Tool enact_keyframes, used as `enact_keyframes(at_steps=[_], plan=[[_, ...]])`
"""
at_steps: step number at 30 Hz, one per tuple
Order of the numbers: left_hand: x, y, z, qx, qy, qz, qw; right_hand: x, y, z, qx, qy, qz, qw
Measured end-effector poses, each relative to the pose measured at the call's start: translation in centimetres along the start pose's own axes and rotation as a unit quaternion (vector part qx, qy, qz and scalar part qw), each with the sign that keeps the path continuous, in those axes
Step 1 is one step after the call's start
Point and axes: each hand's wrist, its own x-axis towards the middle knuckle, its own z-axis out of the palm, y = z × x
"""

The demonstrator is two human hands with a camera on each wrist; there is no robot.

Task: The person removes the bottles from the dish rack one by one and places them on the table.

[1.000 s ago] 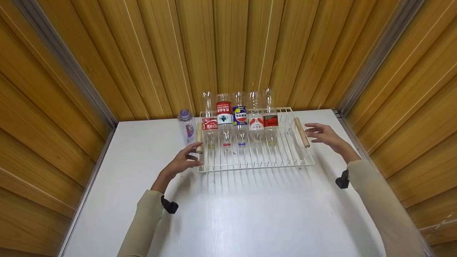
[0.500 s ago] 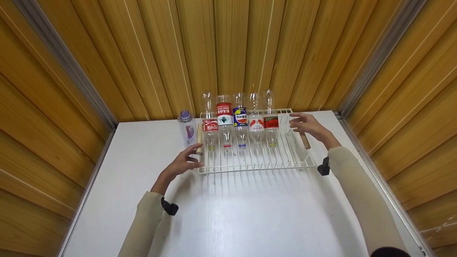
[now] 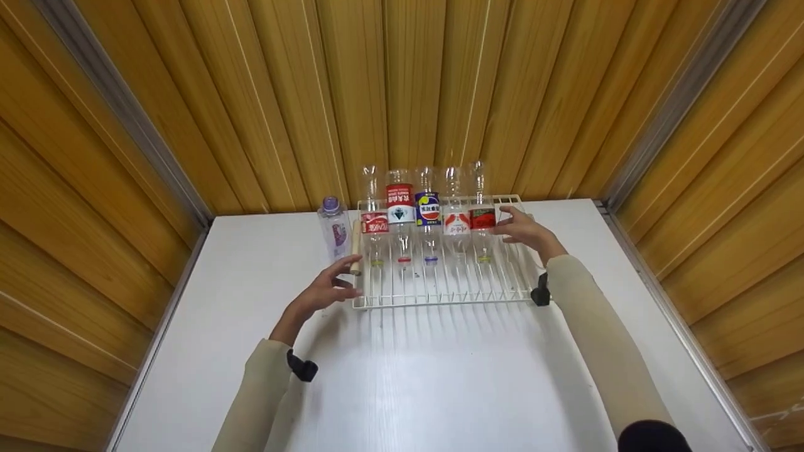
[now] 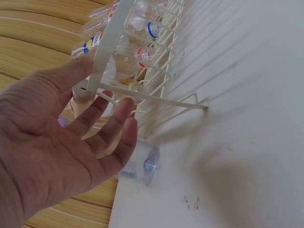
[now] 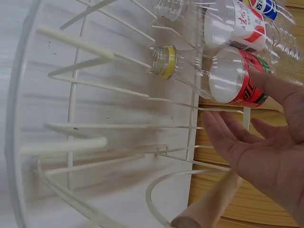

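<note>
Left hand [image 3: 319,292] is at the rack's left end, by the near end of the left handle [image 3: 356,242]. Fingers are loosely spread, thumb well away from them, no real grip; whether it's touching the rack, can't tell. Right hand [image 3: 526,232] is reaching in over the rack's right side, held fairly wide and not gripping anything. Its thumb is right by the label of the end bottle [image 5: 235,76], the red-and-green one, but can't tell if there's actual contact. The right handle [image 5: 209,206] is just below those fingers.

The end bottle is in the white wire rack [image 3: 446,304], neck down, last on the right of a row of five. Going left from it: white-label bottle [image 3: 456,223], blue-label bottle [image 3: 428,209], red-and-white bottle [image 3: 400,204], red-label bottle [image 3: 375,223], all necks toward the near side.

The rack sits by the far edge of the white bench [image 3: 402,389]. A purple-top bottle [image 3: 335,229] stands on the bench just left of it. Wood-look panels [image 3: 402,94] behind.
</note>
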Motion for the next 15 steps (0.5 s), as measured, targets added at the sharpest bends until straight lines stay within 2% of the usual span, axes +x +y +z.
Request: enact_keyframes(at_steps=[4,8,12,15], plan=[[0.5,-0.3,0.1,0.002,-0.003,-0.001,1.0000,0.3,1.0,0.2,0.005,-0.026,0.021,0.9994],[0.3,-0.5,0.1,0.006,-0.002,-0.007,1.0000,0.8,1.3,0.9,0.019,-0.053,0.030,0.9980],[0.0,-0.6,-0.1,0.003,0.004,-0.018,0.9998,1.4,1.2,1.5,0.028,-0.058,0.032,0.9974],[0.2,-0.6,-0.1,-0.005,0.002,-0.010,0.9999,1.5,1.0,1.6,0.032,-0.045,0.042,0.9976]])
